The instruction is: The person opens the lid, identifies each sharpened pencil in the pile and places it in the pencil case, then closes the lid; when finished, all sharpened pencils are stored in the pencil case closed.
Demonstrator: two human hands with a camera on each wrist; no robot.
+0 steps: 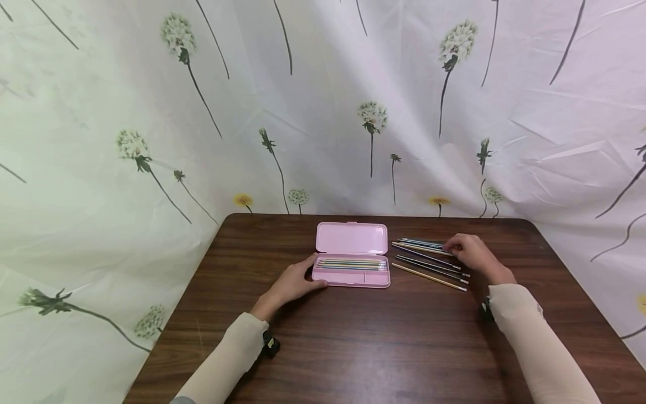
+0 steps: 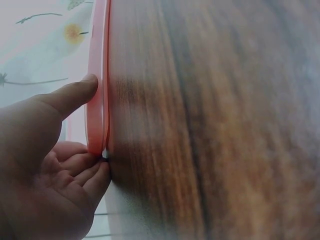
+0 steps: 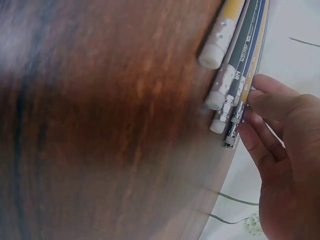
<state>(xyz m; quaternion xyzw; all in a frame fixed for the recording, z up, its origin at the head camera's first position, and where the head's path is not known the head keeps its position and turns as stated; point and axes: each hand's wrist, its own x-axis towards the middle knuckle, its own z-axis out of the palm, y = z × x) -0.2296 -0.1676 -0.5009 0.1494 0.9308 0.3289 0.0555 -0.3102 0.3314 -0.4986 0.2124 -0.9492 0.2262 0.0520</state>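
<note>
A pink pencil case (image 1: 351, 238) lies on the table with its lid folded back. Several pencils (image 1: 351, 265) fill its rear compartment, side by side. My left hand (image 1: 295, 280) grips the case's left end, thumb at the front corner and fingers at the back; in the left wrist view the thumb (image 2: 80, 92) presses its pink side. To the right of the case, several loose pencils (image 1: 429, 274) fan out, eraser ends toward the right. My right hand (image 1: 471, 252) pinches a pencil near its eraser end at the back of this group. Its fingertips partly hide that pencil in the right wrist view.
The dark wooden table (image 1: 363, 348) ends at a back edge just behind the case. A pale cloth with dandelion prints (image 1: 323, 112) hangs behind it and at both sides. The front compartment (image 1: 338, 277) of the case has a small divider.
</note>
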